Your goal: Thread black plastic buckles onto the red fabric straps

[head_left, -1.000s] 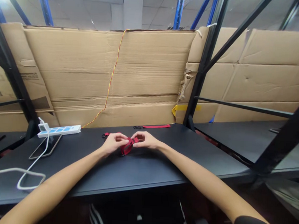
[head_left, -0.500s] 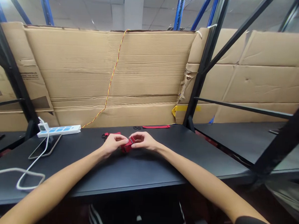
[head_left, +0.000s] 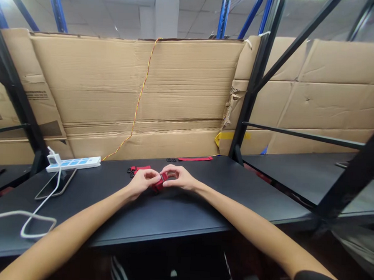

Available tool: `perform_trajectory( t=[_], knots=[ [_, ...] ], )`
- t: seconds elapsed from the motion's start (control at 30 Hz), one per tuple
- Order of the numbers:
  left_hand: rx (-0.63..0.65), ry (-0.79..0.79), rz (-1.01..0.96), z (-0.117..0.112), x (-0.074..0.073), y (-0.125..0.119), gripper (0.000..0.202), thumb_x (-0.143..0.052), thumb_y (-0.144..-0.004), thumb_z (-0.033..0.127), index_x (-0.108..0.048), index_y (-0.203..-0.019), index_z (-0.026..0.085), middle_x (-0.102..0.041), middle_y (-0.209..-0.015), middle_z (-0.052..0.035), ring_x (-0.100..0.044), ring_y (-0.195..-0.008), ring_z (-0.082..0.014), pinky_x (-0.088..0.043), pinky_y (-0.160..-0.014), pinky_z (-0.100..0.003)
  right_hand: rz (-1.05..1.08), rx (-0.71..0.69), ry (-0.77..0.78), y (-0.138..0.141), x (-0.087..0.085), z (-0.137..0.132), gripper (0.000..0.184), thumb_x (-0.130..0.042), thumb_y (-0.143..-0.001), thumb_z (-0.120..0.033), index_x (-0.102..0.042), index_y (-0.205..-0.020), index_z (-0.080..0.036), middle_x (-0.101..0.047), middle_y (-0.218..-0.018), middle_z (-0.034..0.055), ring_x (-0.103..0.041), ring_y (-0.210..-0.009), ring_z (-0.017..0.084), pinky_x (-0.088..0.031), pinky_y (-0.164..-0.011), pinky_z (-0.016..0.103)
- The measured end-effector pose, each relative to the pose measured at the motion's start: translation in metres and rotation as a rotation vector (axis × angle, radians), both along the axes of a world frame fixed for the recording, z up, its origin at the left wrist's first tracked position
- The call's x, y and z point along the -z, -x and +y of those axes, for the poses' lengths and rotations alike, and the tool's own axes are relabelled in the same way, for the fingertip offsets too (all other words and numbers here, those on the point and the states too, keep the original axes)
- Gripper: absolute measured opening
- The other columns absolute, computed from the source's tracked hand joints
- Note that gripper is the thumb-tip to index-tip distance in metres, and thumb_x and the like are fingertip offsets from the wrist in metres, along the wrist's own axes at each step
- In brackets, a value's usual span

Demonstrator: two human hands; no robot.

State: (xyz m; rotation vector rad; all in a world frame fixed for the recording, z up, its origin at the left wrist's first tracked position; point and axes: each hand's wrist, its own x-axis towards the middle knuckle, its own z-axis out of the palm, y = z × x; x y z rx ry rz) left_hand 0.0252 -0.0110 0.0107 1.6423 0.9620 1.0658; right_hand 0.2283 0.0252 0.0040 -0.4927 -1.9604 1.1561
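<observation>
Between my hands, just above the black tabletop (head_left: 183, 211), is a red webbing strap (head_left: 160, 183) folded short, with a thin buckle bar showing across it. My left hand (head_left: 143, 181) pinches its left end between thumb and fingertips. From the other side, my right hand (head_left: 179, 177) grips the strap's right edge with thumb and bent fingers. Behind my left hand lie other red straps (head_left: 140, 168) with small black rings or buckles. Further back on the table are a flat red strap (head_left: 195, 158) and small black buckles (head_left: 171, 160).
On the left, a white power strip (head_left: 76, 163) holds a plugged charger, its white cable (head_left: 40, 216) looping over the table. A phone (head_left: 56, 185) lies beside it. A cardboard panel (head_left: 183, 85) stands along the back, between dark metal posts (head_left: 247, 105).
Both hands stay in nearly the same place. The red strap has turned slightly between the fingers, and my right fingers have shifted a little on it.
</observation>
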Motion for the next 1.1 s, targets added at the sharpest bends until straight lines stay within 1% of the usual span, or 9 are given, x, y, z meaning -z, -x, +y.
perform_trajectory(
  t=[0.07,0.17,0.4,0.67,0.83,0.9,0.97,1.03,1.1],
  knots=[
    [-0.019,-0.015,-0.028,0.0025,0.0019,0.0009,0.034,-0.073,-0.07,0.043,-0.067,-0.079,0.011,-0.067,-0.075,-0.0045,-0.057,-0.065,-0.0128,-0.044,-0.062,-0.024,0.015,0.032,-0.022,-0.0004,-0.0019,0.0,0.035,-0.075,-0.069,-0.04,-0.07,-0.095,-0.017,-0.064,-0.099,0.0057,-0.061,-0.089,0.018,-0.048,-0.085,0.034],
    [-0.034,-0.027,-0.067,0.0055,0.0034,0.0023,0.032,-0.074,-0.069,0.04,-0.066,-0.078,0.011,-0.067,-0.076,-0.0043,-0.058,-0.067,-0.0124,-0.045,-0.066,-0.025,0.02,0.083,0.008,-0.0011,-0.0037,0.0001,0.033,-0.067,-0.077,-0.045,-0.071,-0.093,-0.017,-0.067,-0.088,0.005,-0.061,-0.082,0.017,-0.048,-0.082,0.034],
    [-0.069,-0.032,-0.132,0.0042,-0.0006,0.0014,0.034,-0.08,-0.061,0.033,-0.063,-0.083,0.013,-0.069,-0.076,-0.0042,-0.064,-0.068,-0.0142,-0.049,-0.068,-0.026,0.016,0.114,0.119,-0.0007,0.0003,0.0017,0.034,-0.073,-0.069,-0.044,-0.073,-0.086,-0.014,-0.069,-0.072,0.004,-0.061,-0.067,0.016,-0.048,-0.074,0.033],
    [-0.138,-0.038,-0.017,0.0035,0.0005,0.0015,0.03,-0.08,-0.061,0.031,-0.065,-0.08,0.013,-0.07,-0.065,-0.0034,-0.064,-0.059,-0.0153,-0.048,-0.057,-0.025,-0.066,0.084,0.144,-0.0035,-0.0032,-0.002,0.035,-0.075,-0.067,-0.043,-0.075,-0.086,-0.013,-0.07,-0.073,0.005,-0.061,-0.066,0.016,-0.048,-0.07,0.03],
    [-0.161,-0.067,0.013,0.0054,0.0024,0.0023,0.031,-0.08,-0.061,0.032,-0.065,-0.079,0.012,-0.069,-0.063,-0.0036,-0.063,-0.057,-0.0152,-0.048,-0.057,-0.025,-0.084,0.059,0.15,-0.001,-0.0041,-0.005,0.034,-0.072,-0.07,-0.043,-0.074,-0.087,-0.013,-0.07,-0.071,0.0046,-0.062,-0.068,0.016,-0.048,-0.073,0.031],
    [-0.154,-0.088,0.048,0.0056,0.0028,0.0025,0.031,-0.079,-0.062,0.034,-0.065,-0.08,0.013,-0.07,-0.064,-0.0046,-0.064,-0.058,-0.0167,-0.05,-0.059,-0.027,-0.068,0.067,0.191,0.0006,-0.002,-0.0047,0.034,-0.076,-0.067,-0.041,-0.074,-0.086,-0.013,-0.07,-0.071,0.0046,-0.062,-0.068,0.016,-0.048,-0.071,0.031],
    [-0.182,-0.183,0.119,0.0043,0.0024,0.0022,0.031,-0.076,-0.066,0.037,-0.066,-0.083,0.013,-0.071,-0.072,-0.0063,-0.066,-0.065,-0.0186,-0.051,-0.064,-0.03,-0.037,0.077,0.248,0.0018,0.0006,-0.0036,0.035,-0.079,-0.062,-0.038,-0.073,-0.085,-0.013,-0.07,-0.072,0.0045,-0.063,-0.066,0.016,-0.048,-0.07,0.03],
    [-0.206,-0.383,0.224,0.0011,0.0012,0.0013,0.032,-0.075,-0.068,0.038,-0.067,-0.089,0.016,-0.072,-0.087,-0.0075,-0.067,-0.08,-0.0206,-0.051,-0.076,-0.033,-0.004,0.064,0.286,0.0026,0.0028,-0.0023,0.033,-0.08,-0.061,-0.036,-0.072,-0.084,-0.013,-0.07,-0.072,0.0043,-0.063,-0.065,0.016,-0.049,-0.069,0.031],
    [-0.173,-0.592,0.353,-0.003,-0.0003,0.0001,0.033,-0.074,-0.07,0.037,-0.068,-0.097,0.019,-0.071,-0.098,-0.0061,-0.064,-0.091,-0.0207,-0.048,-0.085,-0.034,0.022,0.043,0.299,0.003,0.0039,-0.0015,0.031,-0.078,-0.062,-0.035,-0.071,-0.082,-0.013,-0.07,-0.071,0.0038,-0.063,-0.065,0.015,-0.049,-0.07,0.03]
  ],
)
